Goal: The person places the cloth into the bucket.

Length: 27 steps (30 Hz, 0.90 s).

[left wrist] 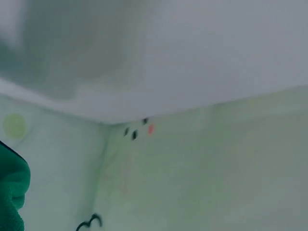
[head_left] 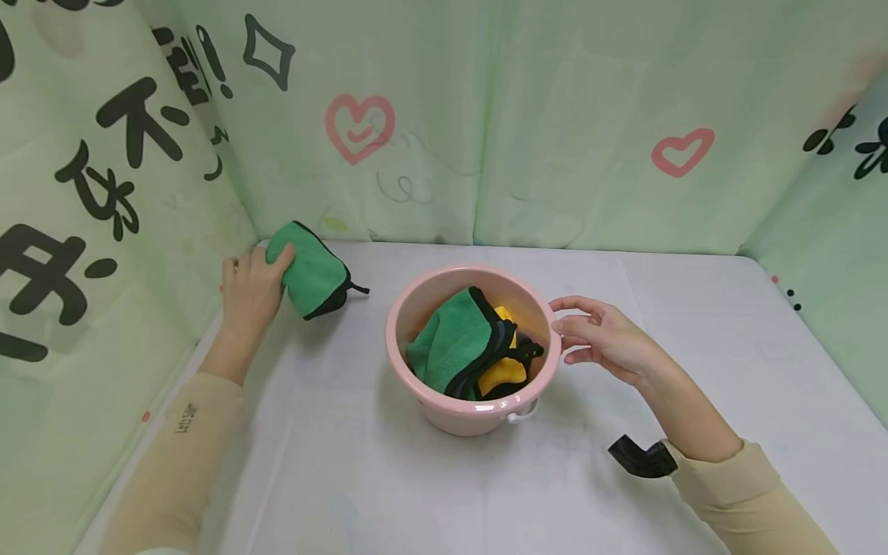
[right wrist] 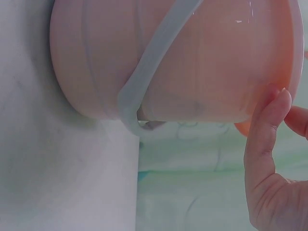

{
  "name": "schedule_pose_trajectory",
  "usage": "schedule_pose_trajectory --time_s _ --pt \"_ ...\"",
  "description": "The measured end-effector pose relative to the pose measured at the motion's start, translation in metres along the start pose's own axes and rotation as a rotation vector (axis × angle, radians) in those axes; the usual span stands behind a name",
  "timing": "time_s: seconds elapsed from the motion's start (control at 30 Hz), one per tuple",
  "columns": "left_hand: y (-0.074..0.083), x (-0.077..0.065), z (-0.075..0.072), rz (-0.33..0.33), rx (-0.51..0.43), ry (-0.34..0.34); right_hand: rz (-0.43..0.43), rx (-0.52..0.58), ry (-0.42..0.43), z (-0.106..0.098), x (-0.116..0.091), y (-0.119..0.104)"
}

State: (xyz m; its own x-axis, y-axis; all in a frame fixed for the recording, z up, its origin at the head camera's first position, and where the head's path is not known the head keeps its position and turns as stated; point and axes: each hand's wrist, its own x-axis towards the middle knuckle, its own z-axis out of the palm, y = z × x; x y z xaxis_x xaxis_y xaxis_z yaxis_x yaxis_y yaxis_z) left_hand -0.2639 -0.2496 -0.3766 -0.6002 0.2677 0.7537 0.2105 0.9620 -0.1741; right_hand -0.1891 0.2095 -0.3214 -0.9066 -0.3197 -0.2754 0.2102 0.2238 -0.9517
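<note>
My left hand (head_left: 253, 287) holds a green cloth (head_left: 310, 271) with black edging and a small black loop, at the left rear of the table. Part of that cloth (left wrist: 10, 190) also shows at the left edge of the left wrist view. To its right stands a pink bucket (head_left: 461, 420), upright, with a pale handle (right wrist: 154, 57) hanging down its side. Another green cloth (head_left: 454, 339) with a black edge lies inside, over yellow cloth (head_left: 505, 375) with black trim. My right hand (head_left: 607, 339) touches the bucket's right rim with its fingers fairly straight.
A white-covered table (head_left: 312, 470) lies under everything. Pale green curtains (head_left: 583, 154) with hearts and black lettering enclose its back and sides. A black curved piece (head_left: 641, 458) sticks out from the right sleeve's cuff.
</note>
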Motion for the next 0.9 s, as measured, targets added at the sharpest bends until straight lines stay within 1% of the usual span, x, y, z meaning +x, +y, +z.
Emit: schedule_pose_trajectory --time_s 0.03,0.17,0.27,0.4,0.57,0.67,0.77,0.9 --pt "0.002 0.005 -0.003 0.000 -0.008 0.025 0.000 0.002 0.000 0.000 0.000 0.000" --pt "0.013 0.025 -0.017 0.007 -0.027 0.078 0.002 0.004 0.001 -0.001 0.000 0.000" --pt "0.022 0.041 -0.028 0.009 -0.048 0.132 0.002 0.005 0.003 -0.001 0.000 0.000" --pt "0.037 0.060 -0.045 0.015 -0.086 0.208 -0.002 0.008 -0.002 -0.001 0.000 0.001" --pt "0.060 0.079 -0.070 0.002 -0.161 0.275 -0.007 0.004 -0.003 -0.001 0.000 0.001" --pt "0.075 0.086 -0.083 0.003 -0.218 0.317 -0.009 0.000 -0.002 0.000 0.000 0.001" --pt "0.090 0.089 -0.092 0.032 -0.265 0.349 -0.011 -0.001 -0.002 0.000 0.000 0.001" --pt "0.108 0.088 -0.099 0.083 -0.313 0.351 -0.008 0.000 0.001 0.000 -0.001 0.000"
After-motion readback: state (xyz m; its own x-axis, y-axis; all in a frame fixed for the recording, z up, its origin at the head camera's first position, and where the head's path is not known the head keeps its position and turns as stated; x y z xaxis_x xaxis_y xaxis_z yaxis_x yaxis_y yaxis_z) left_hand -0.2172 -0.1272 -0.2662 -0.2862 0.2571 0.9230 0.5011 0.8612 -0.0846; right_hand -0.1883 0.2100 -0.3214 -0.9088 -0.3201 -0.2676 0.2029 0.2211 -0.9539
